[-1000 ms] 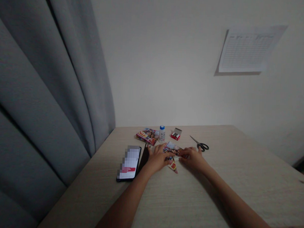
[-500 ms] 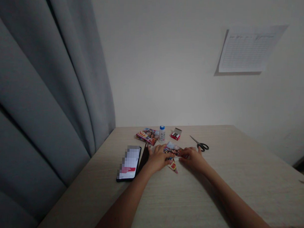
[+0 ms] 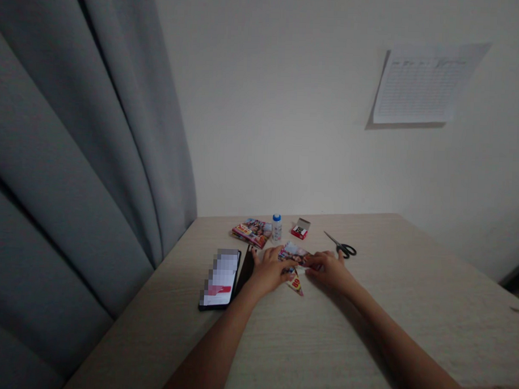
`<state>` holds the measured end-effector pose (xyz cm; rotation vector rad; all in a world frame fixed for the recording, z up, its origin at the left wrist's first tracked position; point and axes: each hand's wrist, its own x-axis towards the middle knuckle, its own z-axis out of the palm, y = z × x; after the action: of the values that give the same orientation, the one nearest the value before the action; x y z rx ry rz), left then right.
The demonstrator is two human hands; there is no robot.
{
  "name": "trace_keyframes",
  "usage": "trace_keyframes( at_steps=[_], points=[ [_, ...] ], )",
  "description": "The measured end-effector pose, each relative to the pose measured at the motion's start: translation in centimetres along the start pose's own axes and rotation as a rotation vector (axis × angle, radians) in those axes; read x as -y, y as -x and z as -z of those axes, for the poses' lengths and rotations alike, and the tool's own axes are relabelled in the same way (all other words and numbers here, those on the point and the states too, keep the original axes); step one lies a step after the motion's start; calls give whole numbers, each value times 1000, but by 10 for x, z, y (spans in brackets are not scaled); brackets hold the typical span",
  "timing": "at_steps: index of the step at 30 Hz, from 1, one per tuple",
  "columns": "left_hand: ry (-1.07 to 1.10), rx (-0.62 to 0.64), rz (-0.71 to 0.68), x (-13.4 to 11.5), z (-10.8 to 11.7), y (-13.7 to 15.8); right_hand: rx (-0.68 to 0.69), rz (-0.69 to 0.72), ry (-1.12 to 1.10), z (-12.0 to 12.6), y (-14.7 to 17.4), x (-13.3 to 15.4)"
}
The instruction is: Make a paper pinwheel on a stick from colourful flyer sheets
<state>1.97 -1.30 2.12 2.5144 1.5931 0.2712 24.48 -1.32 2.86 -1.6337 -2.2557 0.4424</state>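
Two bare hands in the head view, both at one glossy printed paper [image 3: 294,252] on the pale wood table [image 3: 279,354]. Paper sits between the hands, its near triangular flap [image 3: 296,285] pointing towards the person.

Left hand [image 3: 269,268]: palm down, fingers spread wide, fingertips resting on the paper's left part. Right hand [image 3: 329,269]: fingers and thumb drawn narrow at the paper's right end; cannot tell whether the edge is pinched.

Step in hand, my reading: lining up or pressing a fold. Next move seems to call for a steady left hand while the right runs along the crease; a slip there would skew the flap.

Edges and room: dark phone cover [image 3: 245,268] just beside the left hand, phone [image 3: 222,278] farther left. Beyond the paper, booklets [image 3: 253,232], blue-capped bottle [image 3: 276,229] and small open red box [image 3: 301,229] limit forward reach. Scissors [image 3: 346,250] close past the right hand. Widest working room: nearside and right, towards the table edges.
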Motion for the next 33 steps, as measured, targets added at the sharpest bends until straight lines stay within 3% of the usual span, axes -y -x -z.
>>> trace_keyframes(
  at_steps=[14, 22, 33],
  points=[
    [-2, 44, 14, 2, 1, -1, -10, -11, 5, -2, -1, -2],
    [41, -68, 17, 3, -1, 0, -11, 22, -19, -1, 0, -4],
    [19, -23, -5, 2, 1, 1, -7, -4, -2, -1, 0, -1]
  ],
)
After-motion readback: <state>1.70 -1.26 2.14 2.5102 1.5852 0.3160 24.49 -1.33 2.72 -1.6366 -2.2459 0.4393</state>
